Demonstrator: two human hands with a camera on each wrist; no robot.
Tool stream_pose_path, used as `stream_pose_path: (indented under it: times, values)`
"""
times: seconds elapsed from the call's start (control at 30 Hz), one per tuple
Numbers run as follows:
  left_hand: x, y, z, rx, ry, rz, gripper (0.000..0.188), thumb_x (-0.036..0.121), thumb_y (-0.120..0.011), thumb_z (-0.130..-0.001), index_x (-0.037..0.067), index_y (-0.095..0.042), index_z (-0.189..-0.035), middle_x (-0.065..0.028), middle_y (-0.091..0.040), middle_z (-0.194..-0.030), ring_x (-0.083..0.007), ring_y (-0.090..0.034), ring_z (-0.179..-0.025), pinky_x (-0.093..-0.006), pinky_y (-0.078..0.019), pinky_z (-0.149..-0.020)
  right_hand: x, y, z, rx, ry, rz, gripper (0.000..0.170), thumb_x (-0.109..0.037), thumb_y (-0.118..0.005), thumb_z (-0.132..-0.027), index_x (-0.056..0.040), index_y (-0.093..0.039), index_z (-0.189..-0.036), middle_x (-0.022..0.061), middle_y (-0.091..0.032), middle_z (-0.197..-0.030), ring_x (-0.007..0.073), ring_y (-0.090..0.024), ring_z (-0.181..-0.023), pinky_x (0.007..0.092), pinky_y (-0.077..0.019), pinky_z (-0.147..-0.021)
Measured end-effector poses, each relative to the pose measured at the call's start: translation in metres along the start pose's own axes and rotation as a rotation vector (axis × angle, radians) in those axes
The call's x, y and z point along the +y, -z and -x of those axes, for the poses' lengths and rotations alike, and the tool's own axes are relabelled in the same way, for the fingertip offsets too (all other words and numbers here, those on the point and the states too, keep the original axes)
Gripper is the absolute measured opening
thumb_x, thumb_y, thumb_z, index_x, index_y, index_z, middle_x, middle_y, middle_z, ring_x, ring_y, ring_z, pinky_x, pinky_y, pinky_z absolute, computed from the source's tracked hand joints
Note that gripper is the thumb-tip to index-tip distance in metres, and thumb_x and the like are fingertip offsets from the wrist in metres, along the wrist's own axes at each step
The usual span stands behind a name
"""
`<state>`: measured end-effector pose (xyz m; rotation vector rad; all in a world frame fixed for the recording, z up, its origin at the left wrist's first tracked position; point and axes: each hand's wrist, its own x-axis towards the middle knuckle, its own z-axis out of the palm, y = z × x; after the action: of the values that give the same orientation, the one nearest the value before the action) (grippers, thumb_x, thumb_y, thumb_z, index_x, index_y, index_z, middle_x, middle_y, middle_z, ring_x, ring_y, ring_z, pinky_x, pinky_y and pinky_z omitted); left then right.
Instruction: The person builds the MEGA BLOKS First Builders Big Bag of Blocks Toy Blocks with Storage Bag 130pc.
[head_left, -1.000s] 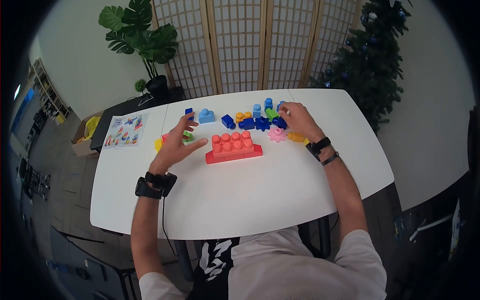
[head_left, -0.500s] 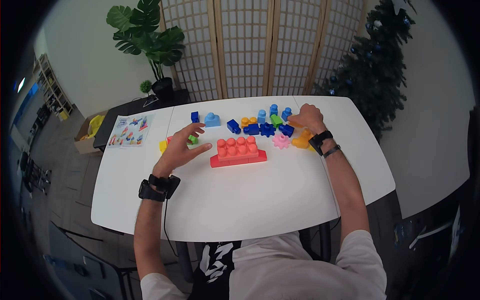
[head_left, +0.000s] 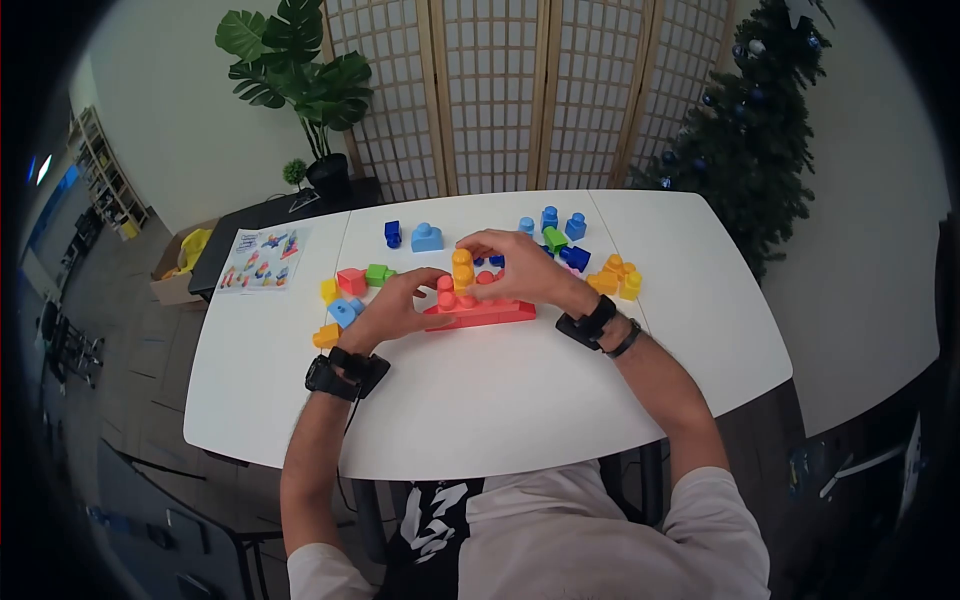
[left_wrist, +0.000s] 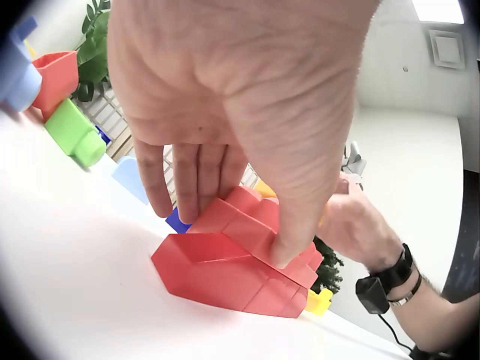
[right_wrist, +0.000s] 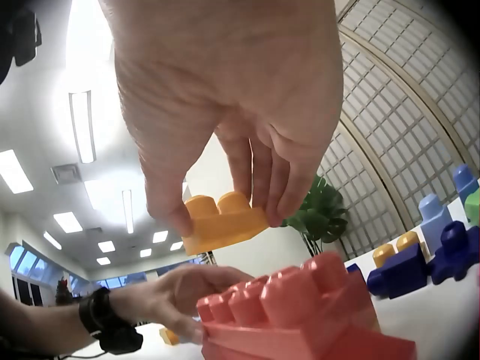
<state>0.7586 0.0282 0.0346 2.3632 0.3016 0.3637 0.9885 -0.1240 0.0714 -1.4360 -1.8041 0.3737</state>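
My right hand [head_left: 530, 272] pinches a yellow-orange two-stud building block [right_wrist: 225, 225] between thumb and fingertips. It holds the block just above the studs of a red block assembly [head_left: 490, 317], which has a sloped end and two rows of studs on top. In the right wrist view a gap shows under the yellow-orange block. My left hand [head_left: 395, 312] grips the left end of the red assembly, thumb on the near side and fingers behind it. The left wrist view shows the thumb pressed to the red side [left_wrist: 217, 277].
On the left lie a red block [head_left: 352, 282], a green block [head_left: 378, 274], a light blue one [head_left: 345, 312] and yellow ones. Behind stand several blue blocks [head_left: 427, 238]. At right sit yellow-orange blocks [head_left: 615, 280]. A printed sheet [head_left: 262, 260] lies at the far left.
My right hand has come from the blocks at back right to above the red assembly, bringing the yellow-orange block. My left hand has moved right and now holds the assembly's left end.
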Motion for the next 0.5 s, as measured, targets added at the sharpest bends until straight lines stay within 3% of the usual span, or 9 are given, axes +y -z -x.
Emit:
stream_pose_path:
  times: [0.07,0.17,0.43,0.5]
  values:
    - [0.000,-0.001,0.000,0.015,-0.007,0.000,0.070,0.028,-0.095,-0.082,0.002,-0.066,-0.141,-0.0122,-0.073,-0.135,-0.0261,-0.071,-0.122,-0.0404,-0.0576,-0.104,0.005,-0.014,0.006,-0.068,-0.046,0.095,0.069,-0.029,-0.092,-0.077,-0.0004,-0.067,-0.134,0.0165,-0.074,-0.123,0.0288,-0.072,-0.116,0.0382,-0.0564,-0.103]
    - [0.000,-0.003,0.000,0.026,0.002,0.001,0.067,0.028,-0.094,-0.083,0.002,-0.067,-0.139,-0.0127,-0.074,-0.133,-0.0257,-0.071,-0.121,-0.0399,-0.0578,-0.103,0.013,-0.017,0.005,-0.076,-0.005,0.006,0.069,-0.027,-0.092,-0.077,-0.0011,-0.065,-0.134,0.0162,-0.073,-0.125,0.0289,-0.072,-0.116,0.0378,-0.0563,-0.102]
    - [0.008,-0.003,-0.008,0.011,0.000,-0.071,0.070,0.034,-0.096,-0.082,0.002,-0.068,-0.138,-0.0136,-0.074,-0.131,-0.0249,-0.070,-0.118,-0.0387,-0.0573,-0.101,0.014,-0.016,0.009,-0.116,-0.042,-0.028,0.069,-0.029,-0.094,-0.081,-0.0024,-0.060,-0.135,0.0158,-0.074,-0.125,0.0287,-0.072,-0.117,0.0372,-0.0575,-0.103]
    - [0.012,-0.006,-0.008,0.062,-0.081,-0.015,0.072,0.035,-0.096,-0.082,0.002,-0.067,-0.139,-0.0139,-0.074,-0.129,-0.0254,-0.071,-0.116,-0.0384,-0.0574,-0.101,0.015,-0.019,0.012,-0.113,-0.035,-0.029,0.070,-0.030,-0.095,-0.081,-0.0028,-0.060,-0.135,0.0158,-0.074,-0.125,0.0288,-0.073,-0.118,0.0372,-0.0577,-0.103]
